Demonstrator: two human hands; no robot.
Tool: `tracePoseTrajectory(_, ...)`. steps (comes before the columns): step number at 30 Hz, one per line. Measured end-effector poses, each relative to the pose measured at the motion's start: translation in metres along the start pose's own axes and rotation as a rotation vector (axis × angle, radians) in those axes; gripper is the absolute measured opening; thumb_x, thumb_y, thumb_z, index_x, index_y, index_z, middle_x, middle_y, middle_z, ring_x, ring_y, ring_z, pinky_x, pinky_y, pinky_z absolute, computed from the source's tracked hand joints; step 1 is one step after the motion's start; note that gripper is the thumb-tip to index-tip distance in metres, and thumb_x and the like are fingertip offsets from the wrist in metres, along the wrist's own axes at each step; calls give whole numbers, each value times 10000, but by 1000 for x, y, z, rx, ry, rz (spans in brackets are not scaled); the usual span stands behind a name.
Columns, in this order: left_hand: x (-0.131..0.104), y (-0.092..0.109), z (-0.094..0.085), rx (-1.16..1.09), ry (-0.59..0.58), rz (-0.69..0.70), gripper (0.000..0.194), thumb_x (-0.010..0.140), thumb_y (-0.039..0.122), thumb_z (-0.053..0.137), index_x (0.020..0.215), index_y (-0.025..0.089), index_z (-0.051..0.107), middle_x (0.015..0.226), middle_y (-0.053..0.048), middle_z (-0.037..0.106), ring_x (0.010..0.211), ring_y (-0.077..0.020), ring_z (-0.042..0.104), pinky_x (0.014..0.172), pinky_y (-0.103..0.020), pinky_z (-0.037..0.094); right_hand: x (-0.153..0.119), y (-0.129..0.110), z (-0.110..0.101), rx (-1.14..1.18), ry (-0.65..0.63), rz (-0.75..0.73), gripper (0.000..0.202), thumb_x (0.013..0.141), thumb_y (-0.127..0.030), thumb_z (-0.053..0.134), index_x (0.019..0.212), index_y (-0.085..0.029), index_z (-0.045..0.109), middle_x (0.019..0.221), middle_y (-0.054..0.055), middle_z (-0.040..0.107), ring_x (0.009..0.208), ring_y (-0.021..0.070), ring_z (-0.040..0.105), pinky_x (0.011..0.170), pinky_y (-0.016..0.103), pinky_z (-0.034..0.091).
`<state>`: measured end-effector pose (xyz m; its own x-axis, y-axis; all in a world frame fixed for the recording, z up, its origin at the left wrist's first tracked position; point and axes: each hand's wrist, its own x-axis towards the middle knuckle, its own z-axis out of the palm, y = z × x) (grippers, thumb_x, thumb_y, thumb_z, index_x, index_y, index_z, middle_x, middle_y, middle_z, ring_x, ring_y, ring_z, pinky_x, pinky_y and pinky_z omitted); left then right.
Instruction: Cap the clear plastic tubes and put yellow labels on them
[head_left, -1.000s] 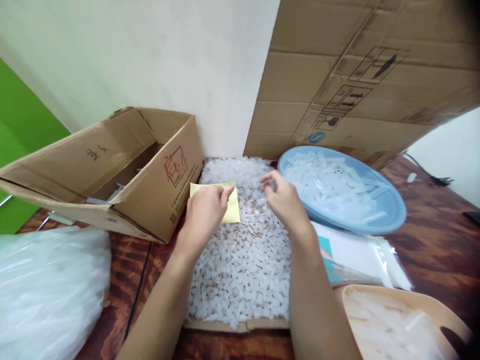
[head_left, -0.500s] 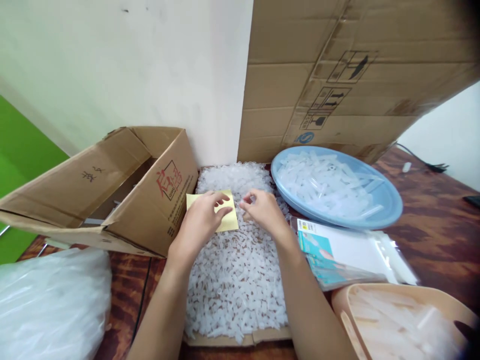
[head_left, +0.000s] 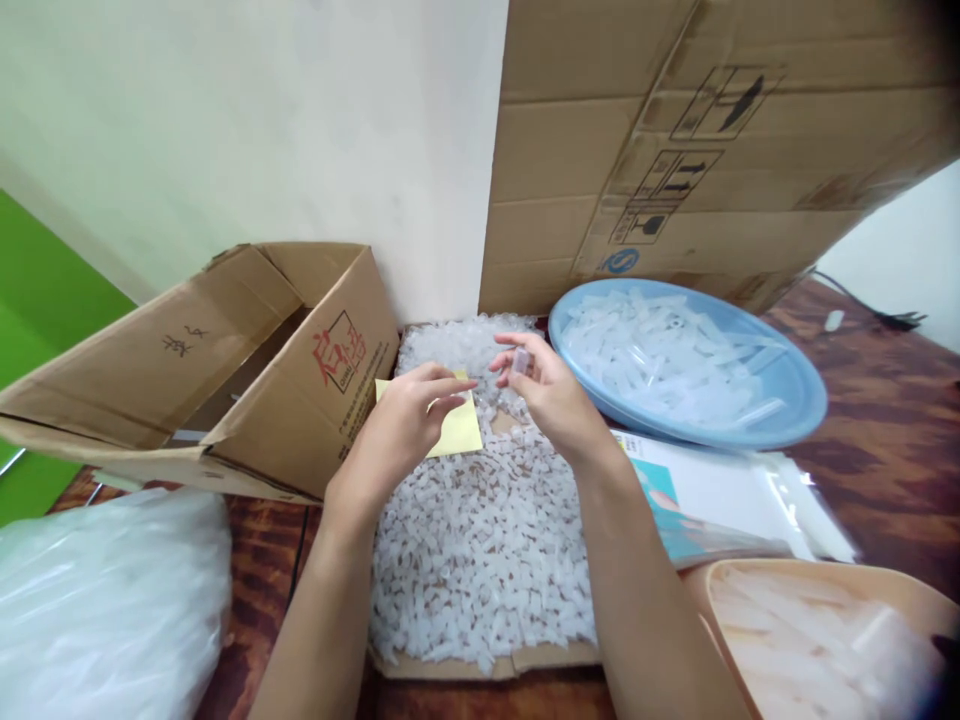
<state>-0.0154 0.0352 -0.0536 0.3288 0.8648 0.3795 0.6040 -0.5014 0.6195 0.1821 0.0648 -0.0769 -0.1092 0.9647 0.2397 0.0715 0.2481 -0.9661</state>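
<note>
My right hand (head_left: 551,395) is raised over the far part of a pile of small white translucent plastic pieces (head_left: 480,550). Its thumb and fingers hold a small clear plastic piece (head_left: 520,360), perhaps a short tube or cap. My left hand (head_left: 409,410) hovers at a yellow paper sheet (head_left: 459,432) lying on the pile, partly covering it. Its fingers are stretched toward the right hand, with a gap to the thumb; nothing clear shows between them. Farther back lies a heap of clear rounder pieces (head_left: 450,345).
An open cardboard box (head_left: 300,370) stands left, with a plastic bag (head_left: 112,600) before it. On the right are a blue basin (head_left: 562,350) of translucent strips, flat plastic packets (head_left: 720,500) and a peach bin (head_left: 720,630). A large carton (head_left: 570,150) stands behind.
My right hand has risen and turned, and the clear piece now shows in its fingers. My left hand has shifted slightly, its fingers stretched further right. The view has tilted a little.
</note>
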Motion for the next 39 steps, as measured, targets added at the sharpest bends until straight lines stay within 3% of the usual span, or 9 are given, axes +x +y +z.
tracePoseTrajectory(3, -1, 6, -1, 41, 33, -110, 346, 1034, 356, 569, 831, 181, 788, 781, -34, 739, 708, -162, 645, 680, -280, 415, 1, -3, 1, 80, -2, -12, 263, 901, -267, 670, 1154, -201, 632, 1024, 57, 744, 980, 203, 704, 947, 393, 523)
tracePoseTrajectory(6, -1, 10, -3, 38, 51, -235, 558, 1037, 501, 526, 614, 178, 696, 536, -2, 616, 535, -141, 553, 596, -295, 351, 1, -7, 2, 39, 27, -23, 235, 871, -364, 758, 1004, -178, 708, 980, 65, 761, 936, 212, 698, 871, 364, 528)
tracePoseTrajectory(8, -1, 8, -4, 2, 59, -194, 405, 1006, 441, 604, 717, 189, 734, 642, -4, 682, 606, -150, 603, 637, -284, 402, 2, -9, 2, -12, 68, -29, 265, 847, -416, 797, 937, -172, 747, 921, 50, 752, 845, 194, 667, 784, 331, 513)
tracePoseTrajectory(11, 0, 4, -4, -82, 98, -64, 60, 929, 251, 706, 950, 213, 745, 964, -21, 748, 805, -160, 669, 763, -269, 484, 2, -9, 0, 38, 156, -66, 308, 813, -460, 840, 918, -184, 756, 836, 17, 716, 752, 165, 620, 695, 297, 488)
tracePoseTrajectory(16, 1, 3, -7, -189, 183, -88, 90, 895, 207, 738, 983, 218, 722, 1000, -23, 744, 825, -156, 661, 803, -277, 513, 1, -14, -4, 267, 110, -74, 322, 766, -422, 900, 910, -202, 714, 755, -25, 673, 664, 140, 640, 673, 291, 533)
tracePoseTrajectory(22, 0, 4, -6, -366, 212, -173, 135, 897, 246, 753, 1018, 203, 710, 1048, -47, 764, 947, -185, 709, 874, -293, 555, -3, -22, -4, 318, 67, -114, 310, 796, -410, 889, 919, -205, 690, 792, -23, 680, 683, 144, 679, 697, 308, 584)
tracePoseTrajectory(28, -1, 6, -5, -689, 153, -178, 189, 954, 305, 724, 1079, 189, 641, 1198, -101, 768, 1088, -214, 755, 997, -335, 583, -8, -35, -1, 269, 69, -232, 273, 816, -393, 882, 906, -214, 696, 844, -12, 685, 697, 144, 680, 678, 308, 592)
tracePoseTrajectory(34, -1, 5, -5, -700, 214, -171, 280, 904, 359, 787, 1059, 183, 634, 1147, -103, 775, 1087, -232, 761, 990, -343, 602, -18, -53, 4, 48, 92, -438, 194, 866, -385, 842, 882, -243, 712, 979, 28, 690, 952, 205, 677, 816, 355, 582)
tracePoseTrajectory(39, 0, 4, -4, -714, 235, -136, 250, 926, 353, 763, 1074, 201, 632, 1173, -103, 773, 1112, -229, 751, 1007, -360, 601, -21, -57, 6, -29, 94, -492, 134, 884, -313, 824, 876, -255, 703, 970, 26, 693, 938, 217, 673, 848, 385, 566)
